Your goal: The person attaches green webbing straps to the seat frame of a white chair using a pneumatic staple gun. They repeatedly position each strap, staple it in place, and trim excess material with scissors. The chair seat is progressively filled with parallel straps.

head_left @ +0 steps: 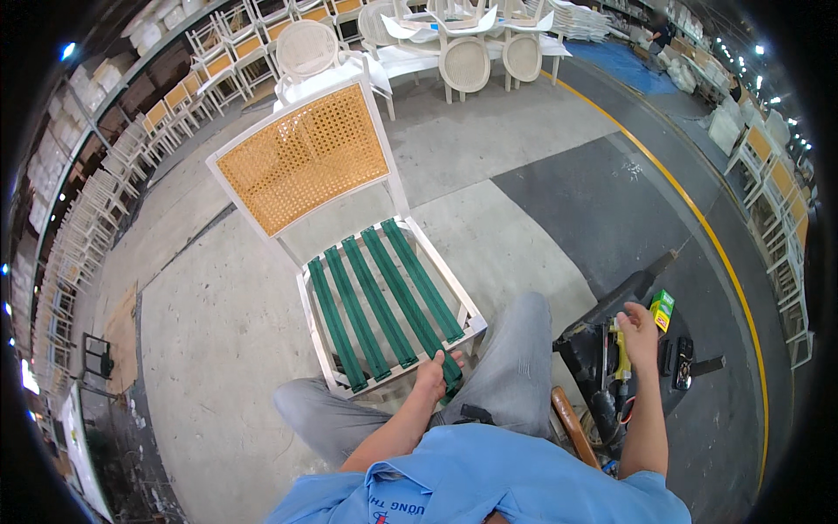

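A pale wooden chair frame (305, 297) stands before me, with a woven cane back (305, 153). Several green webbing straps (375, 297) run across its open seat from back rail to front rail. At the front rail my left hand (430, 377) is closed on the loose end of the rightmost strap, which hangs over the rail. To my right, my right hand (640, 334) reaches over a black work stand (580, 349). Its fingers are bent at the upper end of a yellow tool that looks like a staple gun (622, 362); the palm side is hidden.
Beside the tool lie a green-and-yellow box (662, 311) and a black object (684, 351). A wooden-handled thing (572, 419) leans by my right leg. Stacked chairs (83, 210) line the left; round-backed chairs (465, 63) stand at the back. A yellow floor line (698, 210) curves along the right.
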Tool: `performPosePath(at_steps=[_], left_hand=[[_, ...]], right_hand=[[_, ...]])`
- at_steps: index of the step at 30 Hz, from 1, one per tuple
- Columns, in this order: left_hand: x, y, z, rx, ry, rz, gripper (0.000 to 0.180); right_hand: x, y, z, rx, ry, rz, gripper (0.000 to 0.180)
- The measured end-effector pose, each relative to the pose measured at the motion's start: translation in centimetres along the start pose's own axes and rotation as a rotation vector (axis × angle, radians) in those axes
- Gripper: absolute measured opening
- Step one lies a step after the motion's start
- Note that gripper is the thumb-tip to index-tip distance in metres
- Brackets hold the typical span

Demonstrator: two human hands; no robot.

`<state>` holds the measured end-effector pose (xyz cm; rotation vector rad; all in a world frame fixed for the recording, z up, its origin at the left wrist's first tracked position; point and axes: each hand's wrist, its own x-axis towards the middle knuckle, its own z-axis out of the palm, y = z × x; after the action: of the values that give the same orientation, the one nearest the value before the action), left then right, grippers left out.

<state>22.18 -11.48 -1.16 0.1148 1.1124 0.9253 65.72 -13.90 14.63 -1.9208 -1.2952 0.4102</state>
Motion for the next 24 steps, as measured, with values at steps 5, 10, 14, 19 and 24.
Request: performPosePath(at_steps=[5,10,14,19,24], left_hand=[[1.1,-0.5,0.7,0.061,0.003,0.057,0.042],[2.3,-0.3,-1.6,0.075,0.072,0.090,0.042],[2.3,-1.1,-0.8,0.096,0.020,0.069,0.042],[0.2,-5.0,-1.4,0.323,-0.020,-0.102,0.042],[1.5,-5.0,-2.7,0.400,-0.040,-0.151,0.048]], right_hand=[[-2.2,-1.7,4.0,0.279,-0.174,-0.042,0.028],[-4.1,-9.5,16.2,0.443,-0.684,-0.055,0.023],[-3.7,-10.8,25.9,-0.062,-1.101,-0.262,0.038],[-5.8,-9.8,32.6,-0.085,-1.395,0.414,0.047],[-6.6,-8.1,35.3,-0.048,-1.462,0.163,0.046]])
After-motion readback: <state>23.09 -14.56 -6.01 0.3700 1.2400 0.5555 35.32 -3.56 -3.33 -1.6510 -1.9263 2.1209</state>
